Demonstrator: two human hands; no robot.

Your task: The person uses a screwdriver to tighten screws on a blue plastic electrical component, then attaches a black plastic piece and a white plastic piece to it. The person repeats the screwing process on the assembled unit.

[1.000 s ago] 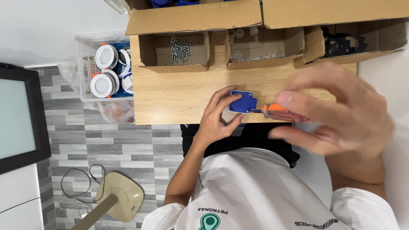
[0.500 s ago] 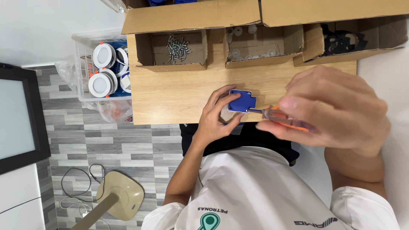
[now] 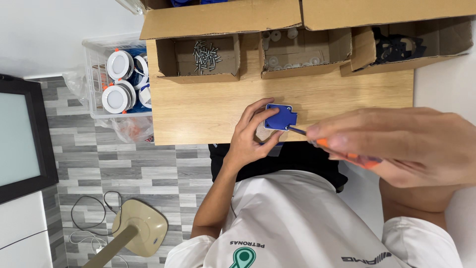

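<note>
one blue part (image 3: 280, 118) in left hand (image 3: 250, 135), one screwdriver (image 3: 342, 151) in right hand (image 3: 401, 146)

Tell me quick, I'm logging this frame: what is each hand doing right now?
Left hand: closed around the blue square part, holding it on the wooden table.
Right hand: closed on the orange-handled screwdriver, tip at the part.

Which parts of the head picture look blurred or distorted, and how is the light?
Head view: the right hand is close, oversized and soft; the left hand and blue part are sharp; light is even and soft, without glare on the wooden table.
</note>
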